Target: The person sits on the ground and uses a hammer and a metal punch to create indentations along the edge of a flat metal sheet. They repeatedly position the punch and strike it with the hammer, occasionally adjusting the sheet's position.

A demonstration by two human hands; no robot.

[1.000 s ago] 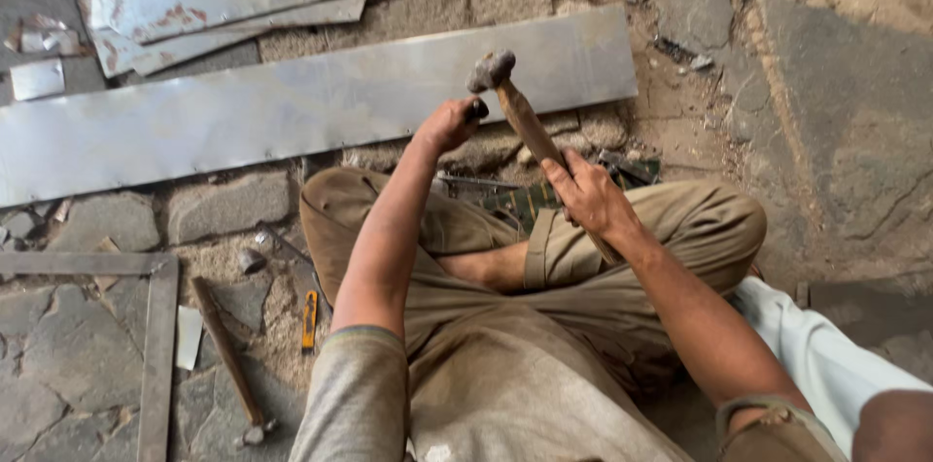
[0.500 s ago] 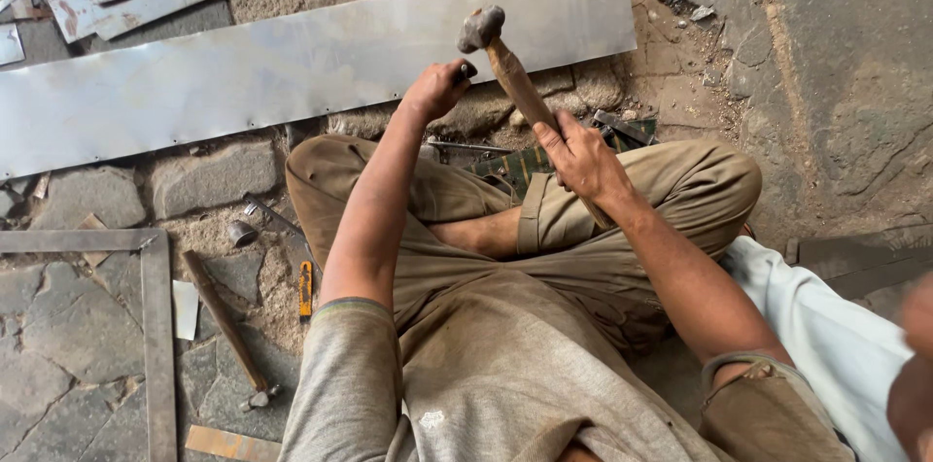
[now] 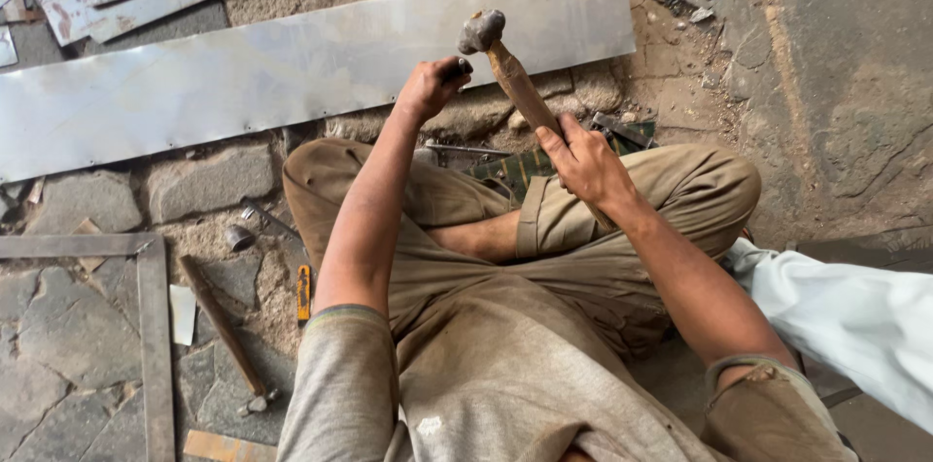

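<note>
Right hand (image 3: 583, 166) clasps a worn wooden-handled hammer (image 3: 505, 64); left hand (image 3: 428, 88) fists a small dark tool (image 3: 459, 67).

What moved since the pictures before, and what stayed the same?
Not much. The right hand still grips the hammer with its head raised over the metal strip. The left hand still pinches a small dark tool under the hammer head. The view shifted a little. The strip, the steel square and the spare hammer stayed put.

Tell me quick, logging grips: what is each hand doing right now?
Left hand: closed around a small dark tool; its kind cannot be told.
Right hand: closed on the wooden-handled, grey-headed hammer.
</note>
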